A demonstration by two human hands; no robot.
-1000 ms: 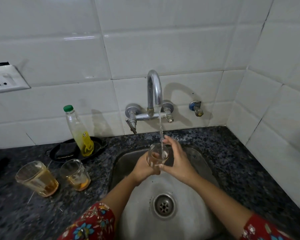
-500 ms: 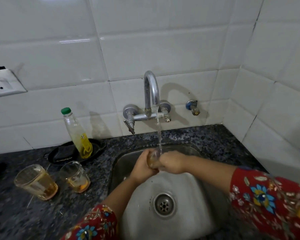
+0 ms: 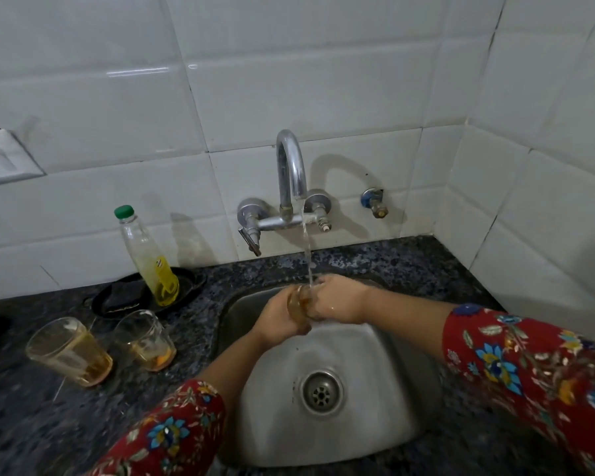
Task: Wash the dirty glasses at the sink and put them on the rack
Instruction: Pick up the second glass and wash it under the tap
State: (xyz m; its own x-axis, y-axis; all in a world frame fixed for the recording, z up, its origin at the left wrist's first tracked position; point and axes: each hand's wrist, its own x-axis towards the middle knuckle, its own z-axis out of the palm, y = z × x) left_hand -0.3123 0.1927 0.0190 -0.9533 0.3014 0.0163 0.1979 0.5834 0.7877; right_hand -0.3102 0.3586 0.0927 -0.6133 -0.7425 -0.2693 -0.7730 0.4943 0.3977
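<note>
A small clear glass (image 3: 298, 304) lies tilted on its side between my two hands, over the steel sink (image 3: 385, 359), under the running stream from the tap (image 3: 291, 166). My left hand (image 3: 282, 319) grips its base from the left. My right hand (image 3: 339, 298) covers its mouth end from the right, fingers hidden in or around the rim. Two more dirty glasses stand on the counter to the left: one (image 3: 71, 350) with amber liquid, one (image 3: 146, 340) with orange residue. No rack is in view.
A dish soap bottle (image 3: 148, 259) with a green cap stands in a black tray (image 3: 117, 297) behind the glasses. The dark granite counter (image 3: 409, 266) surrounds the sink. A wall socket (image 3: 0, 159) is at far left, a small valve (image 3: 375, 202) right of the tap.
The glass went from upright under the stream to tilted sideways between my hands. My right hand turned over onto its mouth end, and my right forearm swung in level from the right.
</note>
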